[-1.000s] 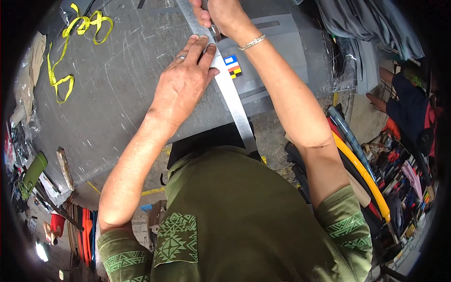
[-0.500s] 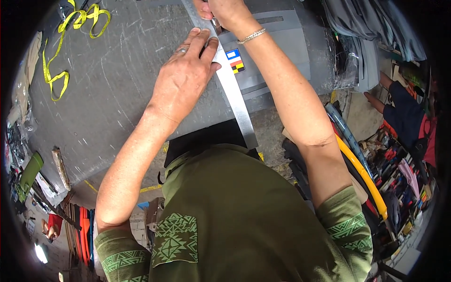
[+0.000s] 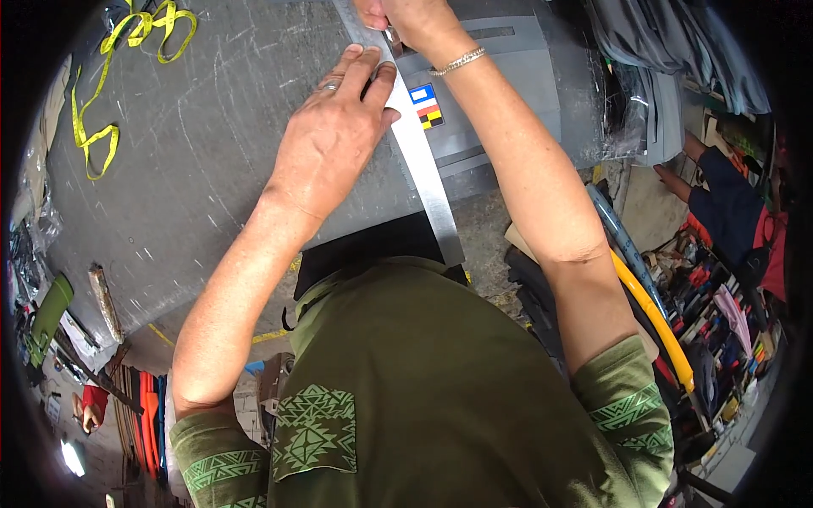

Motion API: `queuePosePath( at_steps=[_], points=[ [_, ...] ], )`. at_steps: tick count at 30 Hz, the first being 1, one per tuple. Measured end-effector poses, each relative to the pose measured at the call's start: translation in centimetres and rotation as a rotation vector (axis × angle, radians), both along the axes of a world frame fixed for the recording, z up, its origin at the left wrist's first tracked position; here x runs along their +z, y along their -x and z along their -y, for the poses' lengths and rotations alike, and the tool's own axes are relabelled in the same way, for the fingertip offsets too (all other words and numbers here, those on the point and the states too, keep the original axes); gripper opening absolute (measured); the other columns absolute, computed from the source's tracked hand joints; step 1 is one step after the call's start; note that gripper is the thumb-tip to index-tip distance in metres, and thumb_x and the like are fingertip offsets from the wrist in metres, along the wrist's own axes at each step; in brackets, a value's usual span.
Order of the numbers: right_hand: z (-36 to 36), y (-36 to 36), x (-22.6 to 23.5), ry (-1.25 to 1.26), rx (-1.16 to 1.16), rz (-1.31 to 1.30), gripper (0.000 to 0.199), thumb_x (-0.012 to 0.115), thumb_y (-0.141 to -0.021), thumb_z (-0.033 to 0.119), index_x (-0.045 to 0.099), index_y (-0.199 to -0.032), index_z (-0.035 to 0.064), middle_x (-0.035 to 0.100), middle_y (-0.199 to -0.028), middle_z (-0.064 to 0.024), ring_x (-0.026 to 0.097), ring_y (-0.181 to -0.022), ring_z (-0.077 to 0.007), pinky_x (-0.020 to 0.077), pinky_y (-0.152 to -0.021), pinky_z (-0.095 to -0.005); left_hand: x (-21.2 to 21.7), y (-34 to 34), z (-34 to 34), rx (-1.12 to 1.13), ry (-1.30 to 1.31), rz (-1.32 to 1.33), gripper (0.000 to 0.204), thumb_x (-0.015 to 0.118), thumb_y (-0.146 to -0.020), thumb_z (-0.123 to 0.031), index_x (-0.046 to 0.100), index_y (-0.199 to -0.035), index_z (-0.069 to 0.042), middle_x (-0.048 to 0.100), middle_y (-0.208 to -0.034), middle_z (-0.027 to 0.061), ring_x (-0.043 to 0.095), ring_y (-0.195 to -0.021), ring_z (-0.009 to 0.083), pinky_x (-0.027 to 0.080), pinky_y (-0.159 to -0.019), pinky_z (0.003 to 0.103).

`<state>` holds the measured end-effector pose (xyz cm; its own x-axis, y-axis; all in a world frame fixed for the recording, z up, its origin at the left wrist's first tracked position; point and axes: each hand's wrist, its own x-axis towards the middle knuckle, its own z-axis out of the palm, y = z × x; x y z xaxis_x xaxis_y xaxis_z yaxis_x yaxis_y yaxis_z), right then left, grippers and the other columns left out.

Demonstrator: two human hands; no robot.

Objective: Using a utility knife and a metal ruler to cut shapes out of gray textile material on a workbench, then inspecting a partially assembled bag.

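Observation:
My left hand [image 3: 334, 135] lies with its fingers stretched out on a long metal ruler [image 3: 423, 165], pressing it to the grey worktable [image 3: 212, 144]. The ruler slants from the far edge of the view toward my body, its near end past the table's front edge. Beyond it my right hand [image 3: 415, 25], with a chain bracelet at the wrist, is closed beside the ruler's right edge. A small metallic part shows under its fingers; the rest of what it grips is hidden. Right of the ruler lies grey sheet material [image 3: 504, 80] with a small multicoloured sticker [image 3: 427, 106].
A yellow measuring tape [image 3: 93, 110] curls at the far left of the table. Dark grey fabric [image 3: 669, 42] is heaped at the far right. Long rolls, a yellow one [image 3: 652, 317] among them, stand near my right elbow. Another person's arm [image 3: 673, 182] shows at the right.

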<state>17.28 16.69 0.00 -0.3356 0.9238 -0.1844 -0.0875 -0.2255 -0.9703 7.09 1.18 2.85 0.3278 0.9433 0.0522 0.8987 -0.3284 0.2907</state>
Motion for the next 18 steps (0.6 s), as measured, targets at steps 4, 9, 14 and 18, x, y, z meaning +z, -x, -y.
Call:
queuePosePath(
  at_steps=[4,9,14,18],
  points=[
    [0.1,0.0,0.2,0.041,0.011,-0.033,0.067,0.033,-0.106,0.062,0.055,-0.072,0.0078,0.048,-0.051,-0.0016,0.044,-0.038,-0.0134,0.0346,-0.039,-0.0283,0.0,0.0,0.0,0.002,0.003,-0.009,0.048,0.067,-0.097,-0.030,0.056,-0.136,-0.005,0.053,-0.144,0.0112,0.053,-0.137,0.0273,0.055,-0.104,0.038],
    [0.4,0.1,0.3,0.025,-0.005,-0.012,0.068,0.032,-0.106,0.062,0.053,-0.071,0.0078,0.046,-0.050,-0.0016,0.042,-0.037,-0.0134,0.0342,-0.038,-0.0285,0.1,-0.1,0.0,-0.001,0.008,-0.018,0.048,0.067,-0.097,-0.030,0.056,-0.137,-0.005,0.053,-0.145,0.0112,0.053,-0.138,0.0272,0.055,-0.104,0.038],
    [0.3,-0.2,0.4,0.000,0.000,0.011,0.065,0.034,-0.108,0.057,0.060,-0.084,0.0027,0.048,-0.053,-0.0019,0.042,-0.037,-0.0119,0.0333,-0.037,-0.0282,0.3,-0.3,0.0,0.005,-0.004,-0.012,0.046,0.073,-0.092,-0.027,0.060,-0.130,-0.003,0.057,-0.141,0.0125,0.055,-0.136,0.0260,0.050,-0.110,0.034],
    [0.4,0.2,2.5,-0.695,-0.011,0.517,0.034,0.056,-0.099,0.017,0.053,-0.124,-0.0061,0.061,-0.085,-0.0165,0.058,-0.063,-0.0306,0.0484,-0.058,-0.0405,0.2,0.0,0.1,0.015,0.011,-0.028,0.046,0.072,-0.092,-0.026,0.060,-0.130,-0.003,0.057,-0.141,0.0126,0.055,-0.137,0.0259,0.050,-0.111,0.034]
  ],
)
